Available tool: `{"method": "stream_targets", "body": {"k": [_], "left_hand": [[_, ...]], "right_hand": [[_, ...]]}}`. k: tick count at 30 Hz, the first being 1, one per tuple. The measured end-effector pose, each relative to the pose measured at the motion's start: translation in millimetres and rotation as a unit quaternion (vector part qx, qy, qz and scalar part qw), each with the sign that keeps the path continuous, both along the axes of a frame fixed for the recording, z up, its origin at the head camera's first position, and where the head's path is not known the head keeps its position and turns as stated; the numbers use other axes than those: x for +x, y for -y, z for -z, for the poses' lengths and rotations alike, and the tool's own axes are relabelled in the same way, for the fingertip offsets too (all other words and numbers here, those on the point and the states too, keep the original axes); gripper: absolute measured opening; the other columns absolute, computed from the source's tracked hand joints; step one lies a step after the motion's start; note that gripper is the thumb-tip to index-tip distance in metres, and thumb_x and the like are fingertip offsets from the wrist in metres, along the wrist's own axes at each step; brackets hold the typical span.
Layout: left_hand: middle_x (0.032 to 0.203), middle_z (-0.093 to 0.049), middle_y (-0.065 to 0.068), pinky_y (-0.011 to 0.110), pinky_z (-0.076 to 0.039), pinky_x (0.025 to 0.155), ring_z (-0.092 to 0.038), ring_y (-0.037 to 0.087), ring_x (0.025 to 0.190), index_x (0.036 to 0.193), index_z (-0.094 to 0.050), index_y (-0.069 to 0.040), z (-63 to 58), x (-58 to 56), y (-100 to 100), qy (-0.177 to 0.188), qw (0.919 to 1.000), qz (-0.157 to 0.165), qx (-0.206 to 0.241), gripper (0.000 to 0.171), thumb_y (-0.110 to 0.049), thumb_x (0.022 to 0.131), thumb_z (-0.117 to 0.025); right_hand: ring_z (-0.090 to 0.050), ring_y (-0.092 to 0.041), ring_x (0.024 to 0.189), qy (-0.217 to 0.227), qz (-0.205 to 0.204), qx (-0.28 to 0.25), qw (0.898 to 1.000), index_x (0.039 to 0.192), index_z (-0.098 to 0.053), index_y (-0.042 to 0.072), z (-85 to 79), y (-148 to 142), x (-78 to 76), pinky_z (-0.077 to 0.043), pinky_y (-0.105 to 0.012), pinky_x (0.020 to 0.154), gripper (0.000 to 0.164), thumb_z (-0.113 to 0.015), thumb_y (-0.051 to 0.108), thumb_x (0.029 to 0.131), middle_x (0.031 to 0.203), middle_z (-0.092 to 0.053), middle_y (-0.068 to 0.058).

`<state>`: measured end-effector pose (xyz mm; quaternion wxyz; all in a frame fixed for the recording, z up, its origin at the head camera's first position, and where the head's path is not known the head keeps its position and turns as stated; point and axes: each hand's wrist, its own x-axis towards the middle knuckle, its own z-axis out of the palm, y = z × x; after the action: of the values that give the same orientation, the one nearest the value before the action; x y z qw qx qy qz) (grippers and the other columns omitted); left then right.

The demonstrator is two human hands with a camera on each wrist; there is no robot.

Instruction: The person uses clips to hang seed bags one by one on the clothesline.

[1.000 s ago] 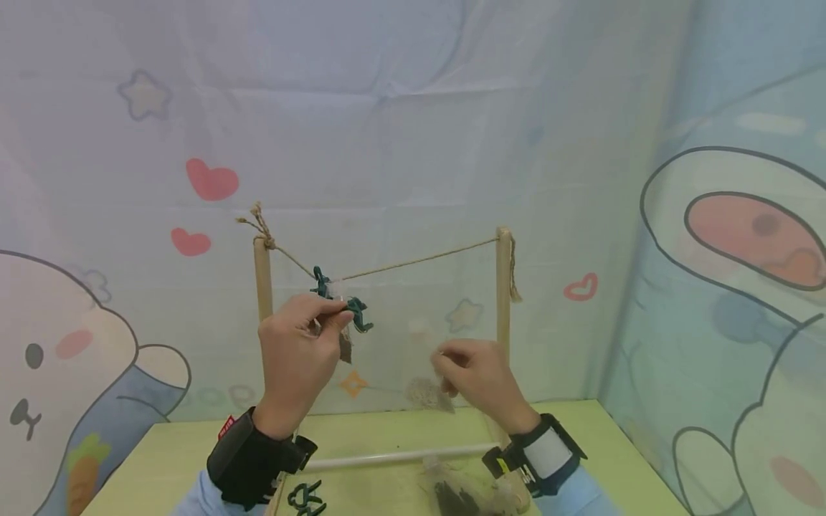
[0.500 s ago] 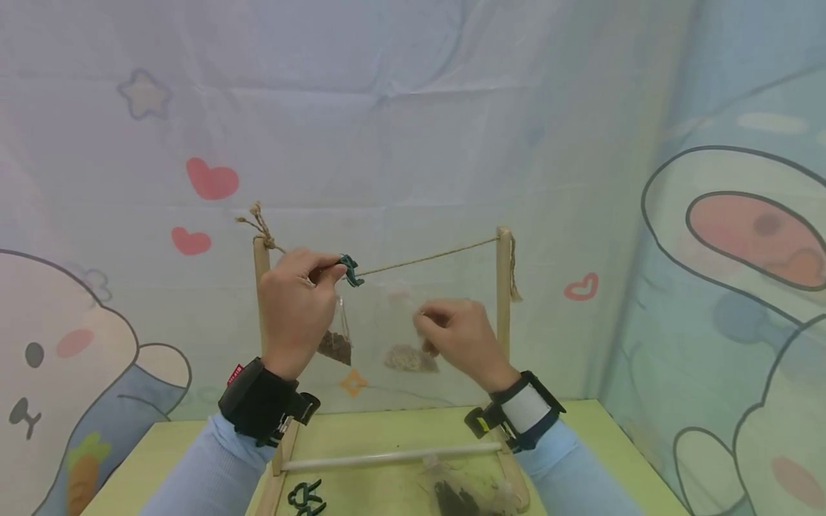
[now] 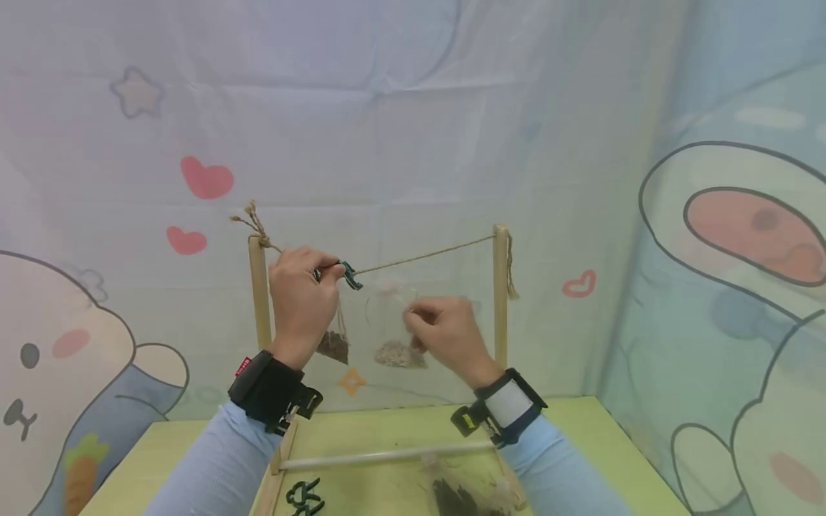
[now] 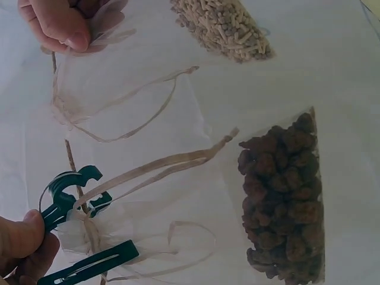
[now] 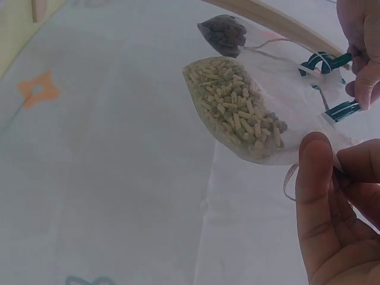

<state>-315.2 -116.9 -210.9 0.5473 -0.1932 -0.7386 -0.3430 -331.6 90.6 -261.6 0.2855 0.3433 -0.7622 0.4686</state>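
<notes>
My left hand point(image 3: 302, 304) pinches a green plastic clip point(image 3: 350, 275) at the twine point(image 3: 426, 256); in the left wrist view its jaws stand on either side of the cord. A second green clip point(image 4: 89, 264) sits just beside it, at the gathered neck of a sheer drawstring bag of brown lumps point(image 4: 285, 196) that hangs from the twine. To the right, my right hand point(image 3: 448, 333) pinches the top of another sheer drawstring bag, filled with pale pellets point(image 5: 237, 110), and holds it up close under the line.
Two wooden posts point(image 3: 500, 297) carry the twine, with a white crossbar point(image 3: 387, 456) low between them. On the yellow-green table point(image 3: 387, 426) lie loose green clips point(image 3: 303, 496) at front left and a sheer bag with dark contents point(image 3: 458, 494) at front right.
My left hand has risen with its clip to the level of the twine. My right hand has moved up and left, bringing the pellet bag near the hanging brown one.
</notes>
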Motion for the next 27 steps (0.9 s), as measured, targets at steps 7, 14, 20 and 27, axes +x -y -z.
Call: {"method": "stream_targets", "body": {"k": [7, 14, 20, 27], "left_hand": [[0.081, -0.071, 0.020, 0.049, -0.024, 0.084, -0.053, 0.040, 0.082, 0.088, -0.079, 0.004, 1.6, 0.0, 0.8, 0.013, 0.9998, -0.018, 0.003, 0.006, -0.002, 0.088, -0.080], [0.084, -0.072, 0.019, 0.049, -0.020, 0.085, -0.049, 0.038, 0.081, 0.089, -0.079, 0.003, 3.3, 2.9, 2.6, 0.023, 0.9994, -0.025, 0.007, 0.007, -0.004, 0.088, -0.080], [0.086, -0.074, 0.019, 0.057, -0.024, 0.093, -0.055, 0.040, 0.089, 0.089, -0.080, 0.002, 1.3, 2.8, 4.8, 0.051, 0.9983, -0.017, 0.021, 0.009, -0.006, 0.088, -0.082], [0.089, -0.076, 0.019, 0.061, -0.023, 0.102, -0.059, 0.043, 0.096, 0.091, -0.081, 0.002, -0.8, 3.0, 4.3, 0.089, 0.9954, 0.003, 0.035, 0.009, -0.007, 0.087, -0.082]], "right_hand": [[-0.065, -0.015, 0.052, 0.039, -0.001, -0.037, 0.999, 0.085, -0.077, -0.001, 9.7, 8.7, -4.6, -0.058, -0.027, 0.053, 0.016, -0.064, -0.001, 0.093, 0.069, -0.072, -0.010], [-0.065, -0.015, 0.054, 0.029, 0.009, -0.061, 0.998, 0.089, -0.077, -0.005, 15.8, 19.1, -11.8, -0.057, -0.025, 0.054, 0.012, -0.067, -0.001, 0.094, 0.072, -0.073, -0.016], [-0.070, -0.020, 0.059, 0.002, 0.002, -0.065, 0.998, 0.091, -0.077, -0.005, 10.9, 23.5, -19.6, -0.058, -0.025, 0.059, 0.011, -0.068, 0.001, 0.095, 0.074, -0.074, -0.016], [-0.071, -0.026, 0.060, -0.004, -0.025, -0.073, 0.997, 0.092, -0.077, -0.004, 1.1, 31.9, -22.6, -0.057, -0.024, 0.059, 0.011, -0.069, 0.001, 0.096, 0.073, -0.074, -0.016]]}}
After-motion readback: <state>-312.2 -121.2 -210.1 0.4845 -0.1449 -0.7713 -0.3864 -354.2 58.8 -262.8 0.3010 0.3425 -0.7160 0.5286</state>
